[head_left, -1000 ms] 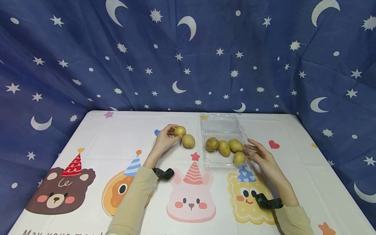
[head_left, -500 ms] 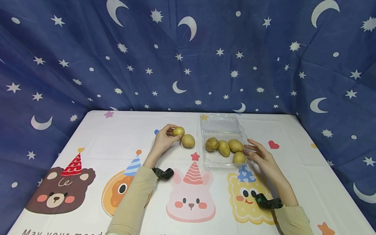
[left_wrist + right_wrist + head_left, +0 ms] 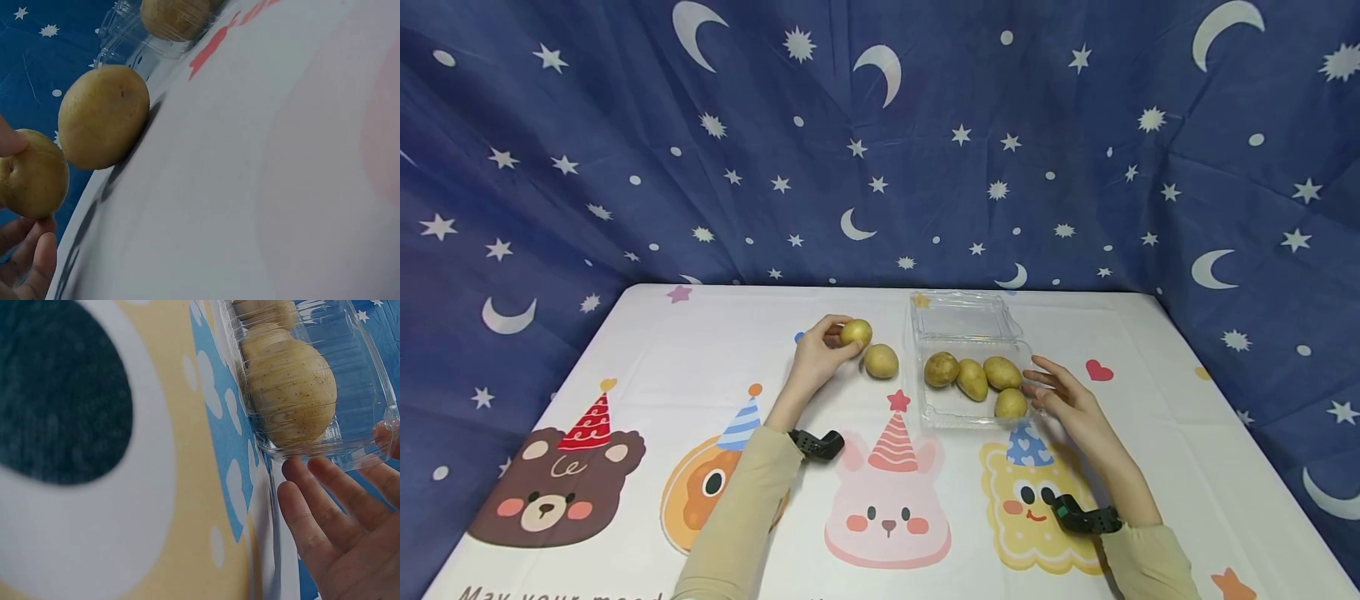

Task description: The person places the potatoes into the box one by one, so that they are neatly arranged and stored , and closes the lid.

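Potatoes (image 3: 972, 380), six in view, lie four inside a box and two outside it. Nearest on the bench (image 3: 1150, 358) is a printed rabbit (image 3: 887, 504). Beyond it, the right hand (image 3: 1071, 402) stands at the right wall of the clear clamshell box (image 3: 955, 414), fingers spread and nearly straight, gripping nothing; whether the fingertips press on the plastic cannot be told. One of the four boxed potatoes sits toward the near right corner. Left of the box, a loose potato (image 3: 881, 362) rests on the bench. Just beyond, the left hand (image 3: 818, 357) pinches the held potato (image 3: 856, 332) between thumb and fingers, parted only to its width; whether it is raised or touches its neighbour cannot be told.

The step in hand seems to be picking up or setting down this one potato. The next move probably calls for either a soft release that leaves the loose potato unrolled, or a lift clearing the left wall while the right hand steadies the box. Farther back, the lid (image 3: 966, 317) lies open before the curtain (image 3: 925, 108).
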The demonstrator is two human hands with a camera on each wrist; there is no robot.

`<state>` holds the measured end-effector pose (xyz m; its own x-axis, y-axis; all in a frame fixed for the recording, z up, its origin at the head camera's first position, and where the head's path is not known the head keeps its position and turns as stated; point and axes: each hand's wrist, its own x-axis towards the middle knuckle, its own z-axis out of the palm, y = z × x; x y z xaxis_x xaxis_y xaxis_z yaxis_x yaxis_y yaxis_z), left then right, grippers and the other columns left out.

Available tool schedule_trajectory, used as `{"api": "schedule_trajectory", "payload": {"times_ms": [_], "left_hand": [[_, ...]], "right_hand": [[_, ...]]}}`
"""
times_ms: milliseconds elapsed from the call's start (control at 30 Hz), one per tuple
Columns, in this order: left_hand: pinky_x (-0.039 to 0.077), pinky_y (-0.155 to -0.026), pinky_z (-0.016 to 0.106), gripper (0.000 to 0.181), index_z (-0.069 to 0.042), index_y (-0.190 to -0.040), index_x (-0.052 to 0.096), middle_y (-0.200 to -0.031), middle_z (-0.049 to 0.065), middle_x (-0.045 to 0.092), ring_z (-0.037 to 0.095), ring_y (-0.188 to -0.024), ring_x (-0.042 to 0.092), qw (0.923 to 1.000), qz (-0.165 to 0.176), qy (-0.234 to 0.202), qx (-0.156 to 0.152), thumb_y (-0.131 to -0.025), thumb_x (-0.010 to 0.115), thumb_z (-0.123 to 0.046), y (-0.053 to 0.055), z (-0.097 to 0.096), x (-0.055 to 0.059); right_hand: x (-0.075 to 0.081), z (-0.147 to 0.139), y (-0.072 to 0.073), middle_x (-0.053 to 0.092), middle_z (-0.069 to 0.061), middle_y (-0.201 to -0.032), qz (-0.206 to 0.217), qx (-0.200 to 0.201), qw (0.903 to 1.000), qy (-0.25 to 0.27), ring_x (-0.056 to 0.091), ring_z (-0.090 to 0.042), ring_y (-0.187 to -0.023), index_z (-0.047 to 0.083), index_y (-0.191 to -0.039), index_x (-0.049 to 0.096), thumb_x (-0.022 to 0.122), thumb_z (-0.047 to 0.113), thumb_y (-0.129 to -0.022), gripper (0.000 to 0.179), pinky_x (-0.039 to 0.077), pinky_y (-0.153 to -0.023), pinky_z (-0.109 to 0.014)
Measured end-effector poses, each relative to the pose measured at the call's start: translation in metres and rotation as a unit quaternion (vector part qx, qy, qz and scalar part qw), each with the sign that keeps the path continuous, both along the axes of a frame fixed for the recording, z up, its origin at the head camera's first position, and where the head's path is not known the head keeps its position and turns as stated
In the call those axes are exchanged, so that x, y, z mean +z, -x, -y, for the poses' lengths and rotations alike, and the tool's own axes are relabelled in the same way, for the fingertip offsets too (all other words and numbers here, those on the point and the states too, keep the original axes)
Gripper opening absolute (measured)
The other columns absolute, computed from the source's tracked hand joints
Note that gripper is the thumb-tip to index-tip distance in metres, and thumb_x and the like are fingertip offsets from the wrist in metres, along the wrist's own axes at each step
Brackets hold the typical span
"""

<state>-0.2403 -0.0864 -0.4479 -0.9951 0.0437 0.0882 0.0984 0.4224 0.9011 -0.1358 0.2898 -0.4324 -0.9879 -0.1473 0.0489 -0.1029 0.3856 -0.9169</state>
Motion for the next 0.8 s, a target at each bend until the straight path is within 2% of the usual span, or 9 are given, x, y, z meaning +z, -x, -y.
{"api": "schedule_trajectory", "payload": {"times_ms": [200, 333, 500, 667, 800], "left_hand": [[0.052, -0.090, 0.042, 0.044, -0.013, -0.122, 0.061, -0.116, 0.015, 0.064, 0.031, -0.102, 0.064, 0.9995, -0.013, -0.027, -0.004, -0.081, 0.075, -0.016, -0.003, -0.004, 0.008], [0.055, -0.083, 0.035, 0.044, -0.012, -0.123, 0.060, -0.115, 0.015, 0.062, 0.031, -0.100, 0.066, 0.9986, -0.015, -0.049, -0.009, -0.081, 0.075, -0.013, -0.005, -0.008, 0.014], [0.053, -0.075, 0.025, 0.045, -0.011, -0.122, 0.060, -0.113, 0.016, 0.061, 0.030, -0.098, 0.067, 0.9970, -0.019, -0.073, -0.017, -0.080, 0.074, -0.011, -0.009, -0.016, 0.023], [0.052, -0.072, 0.023, 0.044, -0.010, -0.120, 0.059, -0.112, 0.016, 0.060, 0.030, -0.095, 0.067, 0.9951, -0.027, -0.091, -0.030, -0.078, 0.073, -0.010, -0.014, -0.025, 0.030], [0.055, -0.077, 0.027, 0.044, -0.010, -0.120, 0.059, -0.112, 0.016, 0.060, 0.028, -0.095, 0.066, 0.9935, -0.026, -0.101, -0.045, -0.078, 0.073, -0.008, -0.018, -0.033, 0.033]], "right_hand": [[0.000, 0.000, 0.000, 0.045, -0.030, -0.140, 0.001, 0.000, 1.0000, 0.000, 0.057, 0.013, -0.106, 0.004, -0.150, 0.028, 0.047, 0.017, -0.101, 0.054, 0.050, -0.086, -0.013], [0.000, -0.001, 0.000, 0.045, -0.030, -0.140, 0.000, 0.000, 1.0000, 0.001, 0.057, 0.013, -0.105, 0.005, -0.150, 0.028, 0.047, 0.017, -0.101, 0.054, 0.050, -0.086, -0.013], [0.000, -0.001, 0.000, 0.046, -0.030, -0.140, -0.001, 0.000, 1.0000, -0.003, 0.057, 0.013, -0.105, 0.004, -0.149, 0.028, 0.047, 0.018, -0.101, 0.054, 0.049, -0.085, -0.012], [0.000, -0.001, 0.000, 0.046, -0.030, -0.140, -0.003, 0.001, 1.0000, -0.001, 0.057, 0.012, -0.105, 0.004, -0.149, 0.028, 0.047, 0.018, -0.101, 0.054, 0.050, -0.085, -0.013], [0.000, 0.000, 0.000, 0.046, -0.030, -0.139, -0.006, 0.002, 1.0000, 0.000, 0.057, 0.012, -0.106, 0.004, -0.149, 0.029, 0.047, 0.018, -0.101, 0.053, 0.050, -0.085, -0.014]]}}
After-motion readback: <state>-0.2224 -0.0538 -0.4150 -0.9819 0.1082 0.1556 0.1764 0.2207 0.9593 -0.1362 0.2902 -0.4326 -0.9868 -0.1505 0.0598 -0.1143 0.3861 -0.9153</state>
